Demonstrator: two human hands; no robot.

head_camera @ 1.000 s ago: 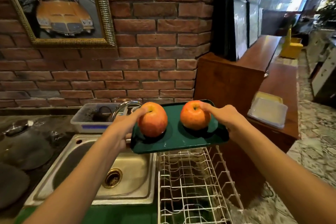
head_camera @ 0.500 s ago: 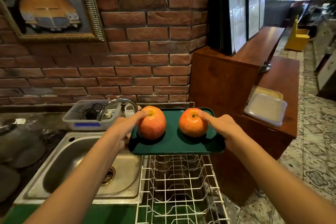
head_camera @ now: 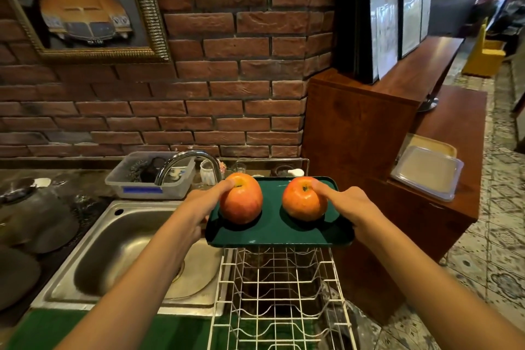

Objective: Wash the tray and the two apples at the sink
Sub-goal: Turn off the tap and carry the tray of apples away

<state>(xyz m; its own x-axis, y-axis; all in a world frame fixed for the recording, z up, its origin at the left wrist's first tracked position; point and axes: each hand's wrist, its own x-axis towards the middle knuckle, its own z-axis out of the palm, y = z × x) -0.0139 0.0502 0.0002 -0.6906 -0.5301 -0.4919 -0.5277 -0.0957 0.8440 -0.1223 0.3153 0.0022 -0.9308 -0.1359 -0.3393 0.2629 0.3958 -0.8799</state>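
Note:
A dark green tray (head_camera: pixel 277 231) is held level in the air above the white wire dish rack (head_camera: pixel 279 293), just right of the steel sink (head_camera: pixel 125 253). Two red-orange apples stand on it: the left apple (head_camera: pixel 241 200) and the right apple (head_camera: pixel 302 199). My left hand (head_camera: pixel 199 207) grips the tray's left edge, with its thumb pressed on top of the left apple. My right hand (head_camera: pixel 345 203) grips the right edge, thumb on the right apple. The fingers under the tray are hidden.
A curved chrome tap (head_camera: pixel 189 163) rises behind the sink, with a clear plastic tub (head_camera: pixel 150 179) of utensils beside it. Dark pan lids (head_camera: pixel 34 221) lie to the left. A wooden counter (head_camera: pixel 443 156) with a lidded container (head_camera: pixel 426 172) stands at the right.
The view has closed in on the sink and rack. Both hands hold the tray and apples just as before, still over the rack.

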